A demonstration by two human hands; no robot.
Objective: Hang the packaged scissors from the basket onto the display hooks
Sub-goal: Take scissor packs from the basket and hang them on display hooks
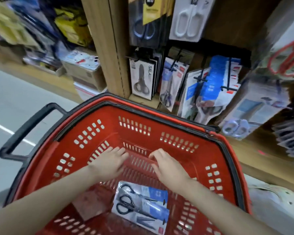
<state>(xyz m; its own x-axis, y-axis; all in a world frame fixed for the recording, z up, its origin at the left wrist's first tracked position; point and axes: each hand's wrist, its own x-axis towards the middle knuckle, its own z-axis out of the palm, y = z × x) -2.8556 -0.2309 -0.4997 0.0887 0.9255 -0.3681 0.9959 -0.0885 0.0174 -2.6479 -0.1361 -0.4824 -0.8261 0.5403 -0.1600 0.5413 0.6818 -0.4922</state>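
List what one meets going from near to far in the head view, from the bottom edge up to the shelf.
packaged scissors → left hand and right hand, side by side → far wall of the red basket → hanging scissors packs

Two carded packs of black-handled scissors (140,206) are laid inside the red slotted plastic basket (156,121), at its near end. Farther in, the left hand (109,165) and right hand (168,167) are held side by side. Behind the basket, packs are hung on black wire display hooks (199,80); a black looped handle (24,130) is set at its left.
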